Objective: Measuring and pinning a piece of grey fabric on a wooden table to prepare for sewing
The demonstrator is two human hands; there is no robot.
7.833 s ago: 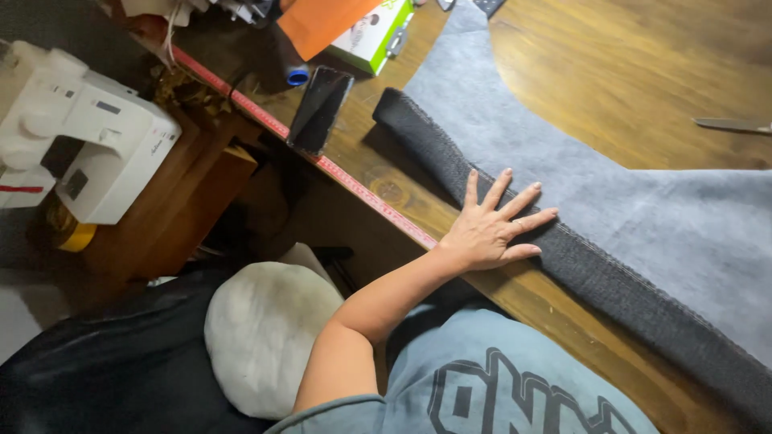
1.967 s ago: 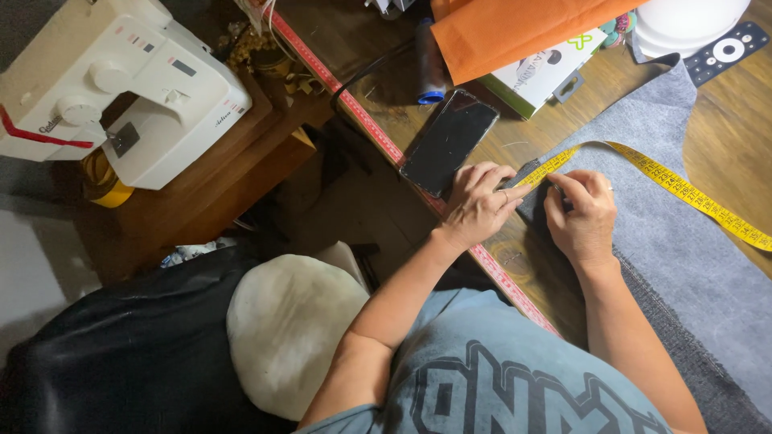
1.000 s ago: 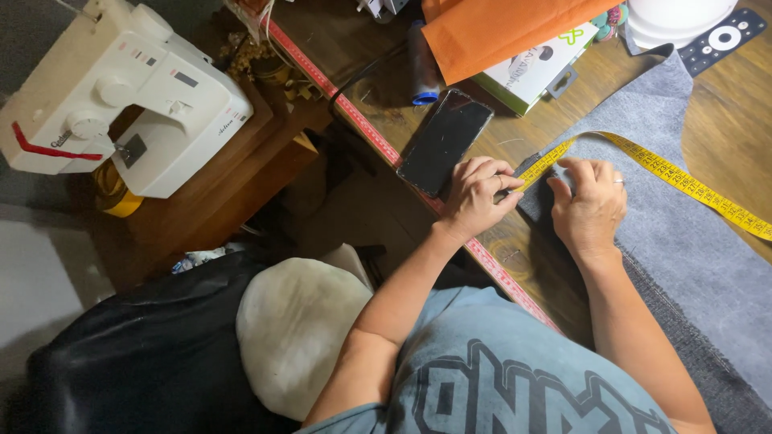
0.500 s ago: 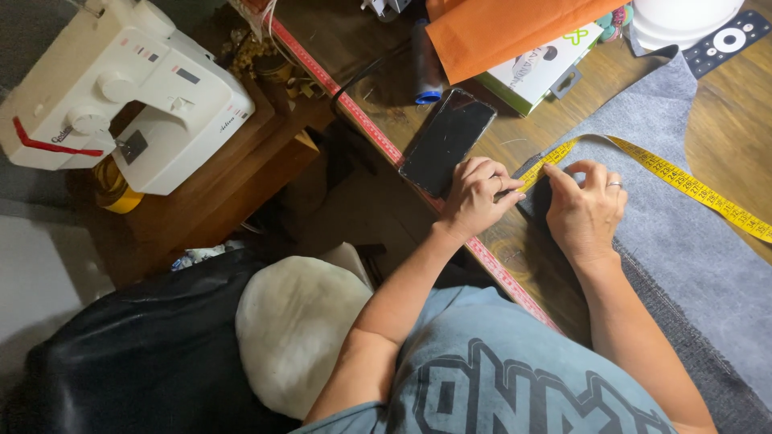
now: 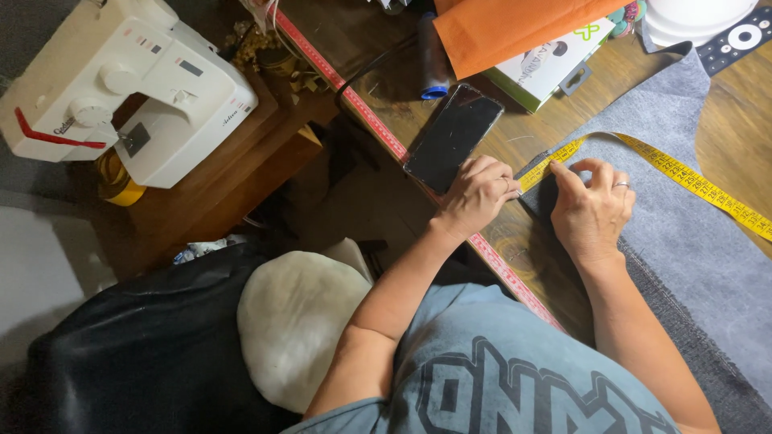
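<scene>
Landmark: the grey fabric (image 5: 691, 233) lying flat on the wooden table (image 5: 531, 241).

Left hand (image 5: 476, 195): rests on the table just off the fabric's near corner, fingers curled narrow, pinching the end of the yellow measuring tape (image 5: 683, 170) against that corner.

Right hand (image 5: 591, 207): lies on the fabric at the same corner, just beside the left hand. Fingers bent and close together, tips pressing the tape down onto the cloth; a ring shows on one finger.

Measuring tape: starts at the fabric's corner between the two hands, rises in a bend, then runs across the fabric toward its far right side.

Other items: a dark phone (image 5: 453, 138) lies face up on the table just left of the fabric's corner, near the left hand. An orange sheet (image 5: 515, 28) and a white-and-green box (image 5: 547, 68) sit beyond the fabric's upper edge. A red ruler strip (image 5: 378, 128) runs along the table edge. A white sewing machine (image 5: 129, 88) stands on a lower wooden stand, well apart from the fabric.
</scene>
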